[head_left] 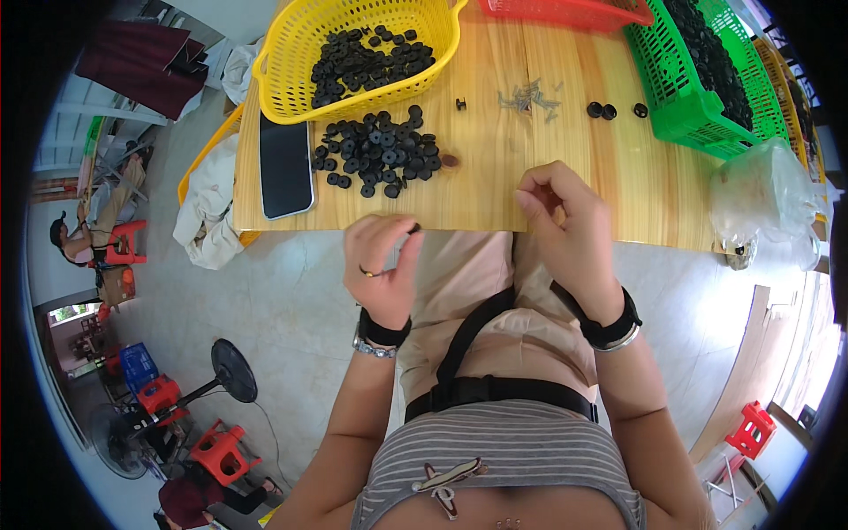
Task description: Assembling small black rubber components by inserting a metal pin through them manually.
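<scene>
At the table's front edge, my left hand [384, 269] pinches a small round black part [413, 228] between thumb and fingertips. Opposite it, my right hand [572, 231] hovers over the edge with thumb and fingers curled together; whatever lies between the fingertips is too small to make out. Beyond my left hand spreads a loose pile of round black parts [384, 146], several with a hole in the middle. Past my right hand lies a small heap of thin grey pins [530, 95]. One black part [460, 104] stands alone between the two piles.
A yellow basket [274, 84] of black parts stands at the back left, beside a phone [286, 168]. Larger black discs [601, 110] lie right of the pins. A green crate [680, 115], red basket [574, 12] and clear plastic bag [761, 190] line the far and right sides.
</scene>
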Available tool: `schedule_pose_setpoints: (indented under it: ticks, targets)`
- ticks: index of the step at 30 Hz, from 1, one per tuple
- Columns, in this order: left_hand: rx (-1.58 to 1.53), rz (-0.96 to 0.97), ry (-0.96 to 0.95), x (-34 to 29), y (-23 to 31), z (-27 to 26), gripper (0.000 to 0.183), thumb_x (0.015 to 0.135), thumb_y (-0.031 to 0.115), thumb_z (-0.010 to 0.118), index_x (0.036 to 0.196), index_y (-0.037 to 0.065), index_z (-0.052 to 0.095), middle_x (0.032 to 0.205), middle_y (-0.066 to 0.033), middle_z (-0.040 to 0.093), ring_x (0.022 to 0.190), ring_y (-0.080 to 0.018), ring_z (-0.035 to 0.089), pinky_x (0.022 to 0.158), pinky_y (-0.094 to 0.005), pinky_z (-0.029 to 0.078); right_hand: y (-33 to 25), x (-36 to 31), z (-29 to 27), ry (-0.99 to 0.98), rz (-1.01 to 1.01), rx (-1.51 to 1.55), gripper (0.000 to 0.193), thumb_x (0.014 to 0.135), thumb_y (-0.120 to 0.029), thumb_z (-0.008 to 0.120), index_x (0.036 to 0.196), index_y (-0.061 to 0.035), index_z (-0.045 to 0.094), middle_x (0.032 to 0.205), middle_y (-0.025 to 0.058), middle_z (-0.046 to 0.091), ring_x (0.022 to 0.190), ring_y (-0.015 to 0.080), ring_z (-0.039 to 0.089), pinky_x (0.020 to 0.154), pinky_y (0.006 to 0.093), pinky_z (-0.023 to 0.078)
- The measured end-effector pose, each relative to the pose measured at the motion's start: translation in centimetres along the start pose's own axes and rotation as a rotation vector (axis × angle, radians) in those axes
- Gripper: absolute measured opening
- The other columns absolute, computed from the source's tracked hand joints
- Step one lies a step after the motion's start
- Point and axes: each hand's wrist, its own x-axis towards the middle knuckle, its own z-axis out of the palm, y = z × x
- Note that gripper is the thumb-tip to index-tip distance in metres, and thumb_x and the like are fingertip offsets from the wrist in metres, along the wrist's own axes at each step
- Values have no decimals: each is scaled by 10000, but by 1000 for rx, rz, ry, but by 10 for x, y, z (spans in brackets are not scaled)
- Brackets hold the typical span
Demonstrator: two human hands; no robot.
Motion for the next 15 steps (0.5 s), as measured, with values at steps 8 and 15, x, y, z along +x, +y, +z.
schedule_pose_setpoints:
  ticks: [8,15]
  targets:
    - [-427,-331,-171,7,52,18,272,669,-45,678,922,31,613,847,-80,625,791,-210,574,717,-287,446,-28,-18,-5,-47,472,1015,67,837,-40,571,877,9,548,714,1,541,628,58,490,568,194,396]
    - [-660,-316,-330,15,66,11,255,667,-28,679,901,37,604,861,-60,615,788,-180,568,714,-272,437,-31,-35,-13,-73,414,995,83,830,-49,594,892,-9,558,776,-31,529,704,27,467,613,165,366]
